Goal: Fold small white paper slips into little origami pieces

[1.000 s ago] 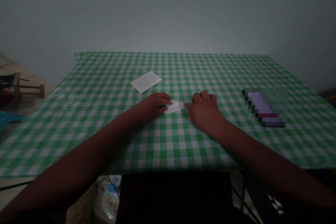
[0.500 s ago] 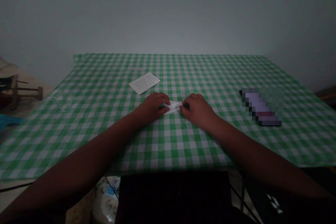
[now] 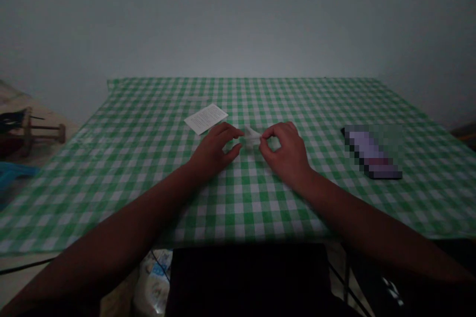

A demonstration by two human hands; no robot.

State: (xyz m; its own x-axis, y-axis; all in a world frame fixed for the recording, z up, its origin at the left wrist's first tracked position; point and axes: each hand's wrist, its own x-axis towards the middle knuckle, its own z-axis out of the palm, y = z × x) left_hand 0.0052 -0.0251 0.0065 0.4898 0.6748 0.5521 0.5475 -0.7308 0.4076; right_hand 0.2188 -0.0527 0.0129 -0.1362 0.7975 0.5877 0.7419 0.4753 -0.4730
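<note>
Between my hands is a small folded piece of white paper, blurred and lifted a little off the checked cloth. My right hand pinches its right end between thumb and forefinger. On the other side, my left hand has thumb and fingers apart, with the fingertips close to the paper's left end and nothing held. A printed sheet of paper lies flat beyond my left hand.
A green and white checked tablecloth covers the table. To the right lies a phone, its screen pixelated. A wall rises behind the table. At the far left are a wooden stool-like frame and a blue object.
My left hand has let go of the folded paper, its thumb and fingers parting. My right hand has raised the paper slightly and turned it.
</note>
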